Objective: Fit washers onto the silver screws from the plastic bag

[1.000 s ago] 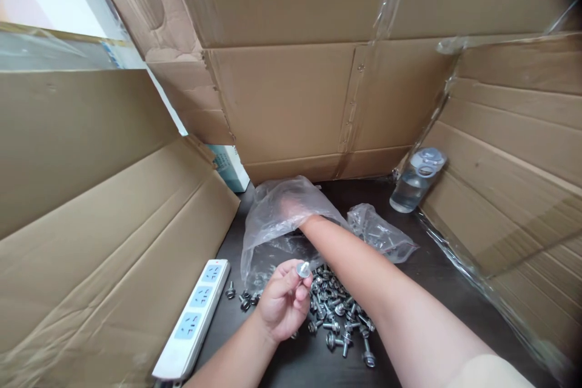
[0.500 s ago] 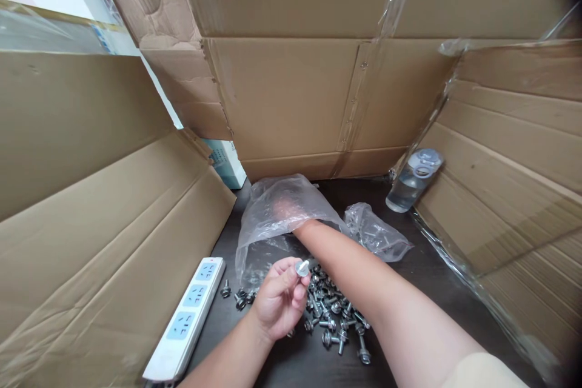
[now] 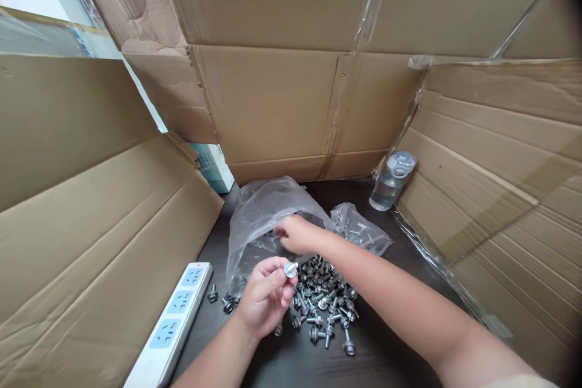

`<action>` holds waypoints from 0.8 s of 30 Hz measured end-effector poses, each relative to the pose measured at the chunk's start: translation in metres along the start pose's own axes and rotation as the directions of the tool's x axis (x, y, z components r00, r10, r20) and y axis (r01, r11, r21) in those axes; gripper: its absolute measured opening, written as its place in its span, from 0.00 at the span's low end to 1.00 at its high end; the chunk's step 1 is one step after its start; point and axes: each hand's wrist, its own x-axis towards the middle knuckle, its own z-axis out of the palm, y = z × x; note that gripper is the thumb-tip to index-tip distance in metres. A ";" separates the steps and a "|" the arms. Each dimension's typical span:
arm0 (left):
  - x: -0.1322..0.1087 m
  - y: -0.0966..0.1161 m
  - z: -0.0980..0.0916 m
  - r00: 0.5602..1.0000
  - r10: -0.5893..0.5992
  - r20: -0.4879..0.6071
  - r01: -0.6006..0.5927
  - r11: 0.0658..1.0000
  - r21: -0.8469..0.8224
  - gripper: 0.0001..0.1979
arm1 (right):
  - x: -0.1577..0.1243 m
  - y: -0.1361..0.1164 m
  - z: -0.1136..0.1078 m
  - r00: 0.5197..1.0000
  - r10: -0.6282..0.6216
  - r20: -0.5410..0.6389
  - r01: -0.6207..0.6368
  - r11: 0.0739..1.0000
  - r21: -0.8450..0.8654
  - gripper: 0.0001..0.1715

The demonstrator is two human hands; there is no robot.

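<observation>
Just above your left fingertips [image 3: 278, 279], there it is: a steel washer-faced bolt [image 3: 291, 269], pinched tight in your left hand [image 3: 265, 298]! Thumb and fingers are together, clamped on it, with the round head poking out up and to the right of the grip, its face tilted toward you. The long axis runs down into the pinch, so the shank is hidden and I can't tell its length from here. Now over to your right hand [image 3: 297, 235], curled at the mouth of a clear plastic bag [image 3: 257, 224], fingers loosely together, tips pointing left over the film; whether they've got hold of it, I can't tell. That hand sits just above and beyond the bolt, close, but your left is the nearer hand, with the bolt right in its grip. Just right of your left fingers, a heap of steel bolts [image 3: 322, 300] on the dark table [image 3: 386, 345]; left of them, a few stray bolts [image 3: 227, 303] beside a white power strip [image 3: 170, 327] showing 3 sockets. Beyond your right fingertips, a second plastic bag [image 3: 359, 230] and a water bottle [image 3: 391, 182] tilted against a cardboard panel [image 3: 482, 194].
</observation>
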 end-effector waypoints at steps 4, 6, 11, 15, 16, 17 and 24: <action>0.001 0.000 0.003 1.000 0.012 -0.021 -0.011 0.999 0.036 0.16 | -0.058 0.015 -0.037 0.995 -0.009 0.098 -0.025 0.939 0.344 0.09; 0.002 -0.003 0.006 0.999 0.010 -0.050 -0.006 0.997 0.078 0.14 | -0.091 0.024 -0.052 0.999 0.027 0.045 -0.046 0.860 0.509 0.13; 0.004 -0.018 0.016 0.987 0.043 -0.154 0.012 0.940 0.342 0.15 | -0.149 0.045 -0.052 0.980 0.185 -0.070 -0.045 0.556 0.830 0.10; 0.003 -0.029 0.021 0.990 0.049 -0.133 0.028 0.855 0.518 0.11 | -0.163 0.051 -0.036 0.960 0.281 0.005 -0.083 0.268 0.960 0.11; 0.003 -0.031 0.021 0.989 0.060 -0.134 0.022 0.842 0.539 0.10 | -0.164 0.051 -0.033 0.961 0.276 0.036 -0.104 0.238 0.966 0.11; 0.003 -0.032 0.021 0.988 0.076 -0.138 0.013 0.833 0.553 0.10 | -0.165 0.051 -0.031 0.961 0.267 0.065 -0.126 0.215 0.968 0.11; 0.004 -0.032 0.020 0.991 0.099 -0.092 -0.026 0.809 0.588 0.07 | -0.173 0.052 -0.021 0.944 0.325 0.065 -0.147 0.235 0.961 0.11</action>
